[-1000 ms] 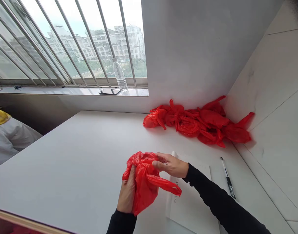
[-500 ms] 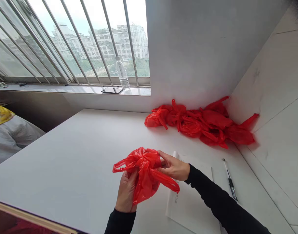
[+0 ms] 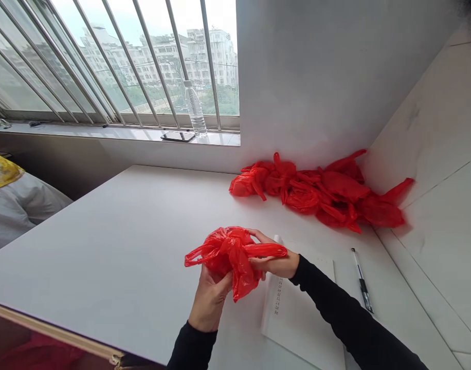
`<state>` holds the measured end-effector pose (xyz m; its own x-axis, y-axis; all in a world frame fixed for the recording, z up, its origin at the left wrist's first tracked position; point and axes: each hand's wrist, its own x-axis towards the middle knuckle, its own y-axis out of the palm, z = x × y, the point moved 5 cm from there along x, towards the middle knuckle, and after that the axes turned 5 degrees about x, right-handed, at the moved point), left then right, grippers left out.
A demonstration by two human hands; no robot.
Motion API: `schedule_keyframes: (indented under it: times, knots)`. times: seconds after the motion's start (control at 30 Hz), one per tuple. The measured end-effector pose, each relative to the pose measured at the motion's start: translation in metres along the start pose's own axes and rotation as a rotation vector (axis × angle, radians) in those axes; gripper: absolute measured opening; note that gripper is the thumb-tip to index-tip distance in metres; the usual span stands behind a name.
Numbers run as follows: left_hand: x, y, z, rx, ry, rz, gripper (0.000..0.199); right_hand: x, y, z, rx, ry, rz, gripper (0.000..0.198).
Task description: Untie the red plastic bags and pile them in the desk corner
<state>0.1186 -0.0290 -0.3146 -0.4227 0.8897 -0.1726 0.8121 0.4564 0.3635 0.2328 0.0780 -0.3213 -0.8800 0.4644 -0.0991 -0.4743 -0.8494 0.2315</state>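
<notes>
We hold a red bag (image 3: pixel 241 262) just above the table (image 3: pixel 104 231), beside the pad (image 3: pixel 297 321): our left hand (image 3: pixel 209 300) cups it from below, and our right hand (image 3: pixel 277 266) grasps its right side, a loop (image 3: pixel 268 250) lying over it. With what looks like a knot (image 3: pixel 234 241) on top, the step seems to be turning and settling a tied bag; next, we judge, a light two-sided grip is called for. The pad's column of marks is too small to read; we see no label on the bottle (image 3: pixel 196 112).
</notes>
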Motion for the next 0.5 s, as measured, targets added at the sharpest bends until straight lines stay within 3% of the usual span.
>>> schedule_keyframes:
  times: [0.17,0.3,0.4,0.5]
  knots:
    - [0.002,-0.008,0.008,-0.004,-0.047,-0.064,0.068,0.004,-0.007,-0.002,-0.078,-0.054,-0.126,0.034]
    - [0.003,-0.015,0.016,-0.001,-0.145,-0.087,0.056,0.005,-0.009,-0.007,-0.173,-0.019,-0.119,0.035]
    - [0.003,-0.019,0.019,0.004,-0.206,-0.095,0.050,0.001,-0.004,-0.004,-0.203,-0.062,-0.062,0.039]
    - [0.003,-0.021,0.017,0.111,-0.203,-0.044,0.051,-0.003,-0.002,0.000,-0.326,-0.119,-0.119,0.051]
